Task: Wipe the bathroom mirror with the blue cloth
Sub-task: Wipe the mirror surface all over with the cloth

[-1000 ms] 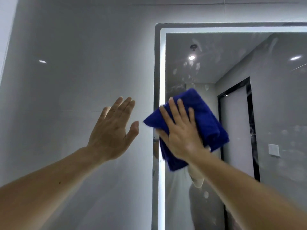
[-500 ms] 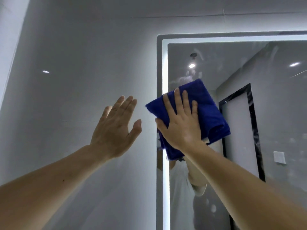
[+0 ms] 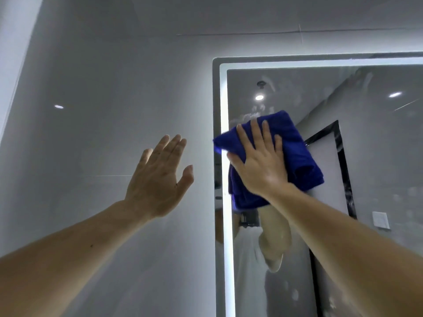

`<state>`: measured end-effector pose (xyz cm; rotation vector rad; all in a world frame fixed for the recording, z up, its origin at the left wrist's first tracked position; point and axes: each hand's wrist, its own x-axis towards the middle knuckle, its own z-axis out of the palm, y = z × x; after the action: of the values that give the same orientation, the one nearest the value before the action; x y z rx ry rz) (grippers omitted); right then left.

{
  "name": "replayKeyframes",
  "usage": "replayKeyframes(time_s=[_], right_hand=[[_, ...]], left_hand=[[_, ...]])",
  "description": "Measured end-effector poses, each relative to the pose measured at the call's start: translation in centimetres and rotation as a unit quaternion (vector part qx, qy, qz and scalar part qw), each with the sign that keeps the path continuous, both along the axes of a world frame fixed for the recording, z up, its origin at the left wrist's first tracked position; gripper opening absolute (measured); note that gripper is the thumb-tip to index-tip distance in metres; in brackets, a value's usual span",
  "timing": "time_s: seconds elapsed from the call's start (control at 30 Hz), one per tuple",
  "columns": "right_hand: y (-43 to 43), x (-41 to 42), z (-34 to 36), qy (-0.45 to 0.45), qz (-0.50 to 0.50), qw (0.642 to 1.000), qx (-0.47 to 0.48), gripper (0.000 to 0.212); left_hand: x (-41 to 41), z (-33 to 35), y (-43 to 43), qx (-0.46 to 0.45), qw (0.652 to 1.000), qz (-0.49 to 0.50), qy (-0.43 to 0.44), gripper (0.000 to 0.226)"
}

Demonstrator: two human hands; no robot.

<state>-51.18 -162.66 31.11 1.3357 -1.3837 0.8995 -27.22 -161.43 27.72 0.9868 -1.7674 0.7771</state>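
Grey glossy wall (image 3: pixel 103 88) fills the left half, with a faint tile seam across it. The mirror (image 3: pixel 377 145) with its lit edge strip (image 3: pixel 225 259) takes the right half — right and bottom sides are cut off by the frame, only the top-left corner is in view. The glass has pale smears and spots near the top and lower down. A reflected black-framed doorway (image 3: pixel 342 156) is partly hidden behind cloth and arm. The blue cloth (image 3: pixel 299 154) is folded and bunched, pressed on the glass near the mirror's left edge, its left corner overlapping the lit strip and its middle hidden under the hand. Right hand (image 3: pixel 261 165) lies flat on the cloth, fingers straight and slightly spread, pressing, not gripping. Left hand (image 3: pixel 160 179) is flat, fingers straight and together, thumb out, raised at the wall left of the mirror, holding nothing — cannot tell if the palm touches the wall. Both forearms run off the bottom edge. A small white switch plate (image 3: pixel 380 219) is reflected at right.
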Motion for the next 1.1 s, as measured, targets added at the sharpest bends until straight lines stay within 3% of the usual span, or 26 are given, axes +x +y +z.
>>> replayKeyframes(time_s=[0.13,0.3,0.47,0.63,1.1], right_hand=[[-0.2,1.4,5.9,-0.073,0.000,0.997,-0.014,0.070],[-1.3,4.3,8.4,-0.075,-0.002,0.996,-0.051,0.070],[-1.0,2.5,4.2,0.019,-0.003,0.998,-0.059,0.071],[-0.6,0.7,0.5,0.062,0.000,0.998,-0.004,0.069],[0.3,2.1,21.2,-0.015,0.030,0.999,0.022,0.069]], left_hand=[[1.0,0.7,0.2,-0.005,1.000,-0.019,0.003,0.076],[1.5,1.8,-0.1,-0.025,1.000,-0.008,-0.003,0.075],[0.4,3.0,-0.3,-0.050,0.999,-0.004,0.004,0.074],[-1.0,4.2,-0.1,-0.049,0.999,-0.004,0.014,0.076],[0.3,7.8,0.7,-0.084,0.996,0.010,-0.012,0.077]])
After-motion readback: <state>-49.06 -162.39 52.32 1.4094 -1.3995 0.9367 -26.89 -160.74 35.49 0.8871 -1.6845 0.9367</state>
